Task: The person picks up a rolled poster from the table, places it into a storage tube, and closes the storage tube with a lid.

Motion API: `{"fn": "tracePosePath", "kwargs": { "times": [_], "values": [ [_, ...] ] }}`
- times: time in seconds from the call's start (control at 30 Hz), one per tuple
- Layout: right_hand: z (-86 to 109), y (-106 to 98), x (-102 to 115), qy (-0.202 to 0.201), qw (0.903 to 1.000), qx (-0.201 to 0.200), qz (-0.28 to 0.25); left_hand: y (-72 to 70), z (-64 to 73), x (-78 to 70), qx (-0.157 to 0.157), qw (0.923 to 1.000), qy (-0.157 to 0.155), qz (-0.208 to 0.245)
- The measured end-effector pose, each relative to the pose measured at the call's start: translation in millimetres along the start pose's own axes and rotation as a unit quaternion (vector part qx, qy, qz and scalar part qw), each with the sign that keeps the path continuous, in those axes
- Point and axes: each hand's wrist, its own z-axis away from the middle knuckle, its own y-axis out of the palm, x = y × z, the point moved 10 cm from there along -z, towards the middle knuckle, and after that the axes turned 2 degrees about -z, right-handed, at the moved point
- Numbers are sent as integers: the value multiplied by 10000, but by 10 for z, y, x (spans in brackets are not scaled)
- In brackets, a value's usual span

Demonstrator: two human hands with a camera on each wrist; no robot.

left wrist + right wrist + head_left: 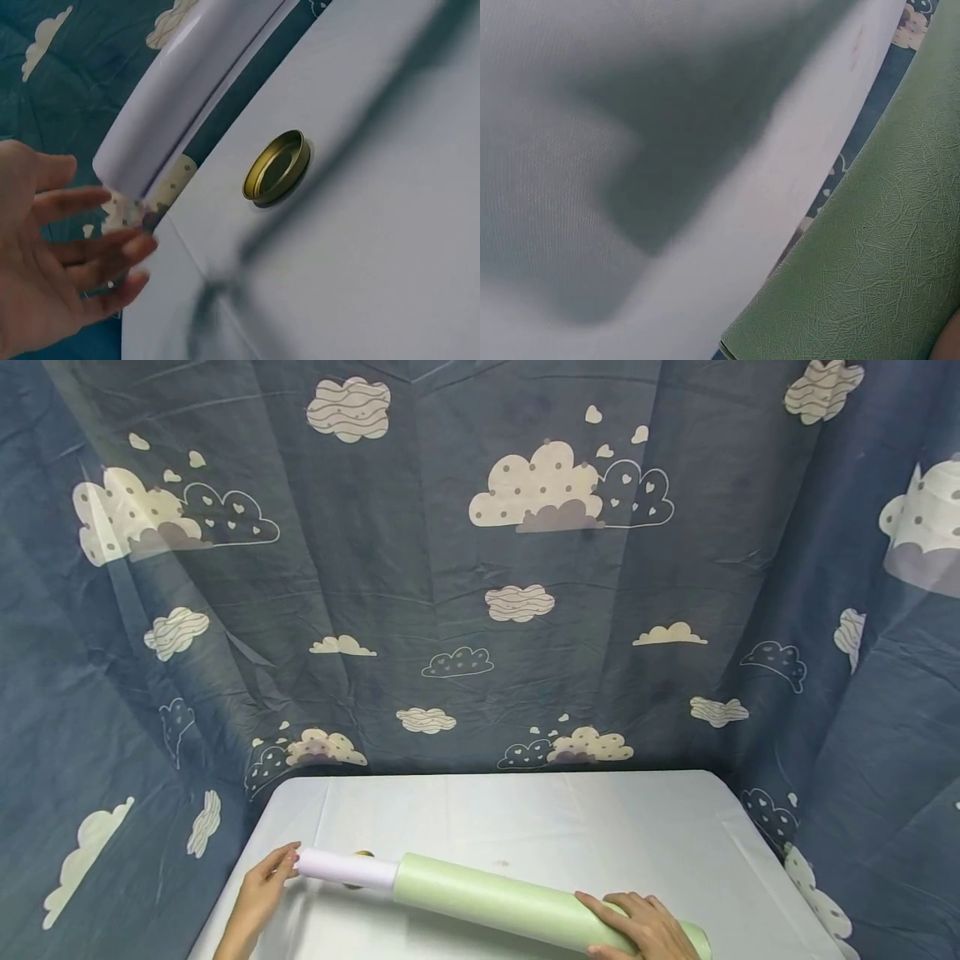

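Note:
A long pale green roll (pixel 487 895) with a crinkled, leathery surface (pixel 877 225) slants across the front of the table. Out of its left end sticks a thinner, pale lavender roll (pixel 348 870), smooth, with a lengthwise edge showing in the left wrist view. My left hand (pixel 262 889) is at the free end of the lavender roll; there its fingers (pixel 112 251) are spread and loosely bent just off the end. Toward the other end, my right hand (pixel 641 928) grips the green roll from above, mostly out of sight in the right wrist view.
A gold metal lid (pixel 277 169) lies on the white table (pixel 570 827), partly behind the lavender roll in the head view. Dark blue cloth (pixel 450 560) printed with clouds hangs behind the table and at both sides. Blurred shadows fall across the tabletop.

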Motion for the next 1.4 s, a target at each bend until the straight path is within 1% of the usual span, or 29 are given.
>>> {"fn": "tracePosePath", "kwargs": {
  "times": [0.07, 0.13, 0.27, 0.4, 0.53, 0.63, 0.77, 0.9, 1.03, 1.17, 1.27, 1.4],
  "values": [
    [0, -1, -2, 29, 10000, 36, 14, 40, -14, 57, 200, 9991, -93, 361],
    [-2, 9, -6, 113, 9998, 151, 13, 76, -15, 86, 304, 9974, -187, 634],
    [11, 31, 1, 118, 9998, 177, 26, 125, -1, 94, 364, 9950, -186, 906],
    [23, 37, 22, -12, 9999, 71, 86, 168, 13, 117, 399, 9924, -252, 1134],
    [32, 54, 2, 112, 9997, 218, 76, 186, 21, 116, 410, 9918, -221, 1194],
    [29, 58, -11, 134, 9995, 274, 48, 186, 30, 101, 414, 9927, -126, 1123],
    [12, 39, -2, -64, 9998, 161, 25, 208, 48, 98, 457, 9929, -152, 1091],
    [-11, 31, -12, -227, 9996, 117, -70, 255, 73, 78, 560, 9921, -92, 1122],
    [-35, 27, -30, -299, 9994, 136, -137, 301, 105, 64, 679, 9897, -43, 1257],
    [-55, 23, -33, -387, 9991, 142, -85, 334, 137, 52, 720, 9871, -2, 1430],
    [-66, 28, -31, -398, 9990, 166, -74, 376, 152, 34, 773, 9868, 88, 1423],
    [-73, 44, -29, -346, 9992, 205, -88, 472, 169, -3, 991, 9850, 194, 1400]
  ]
}}
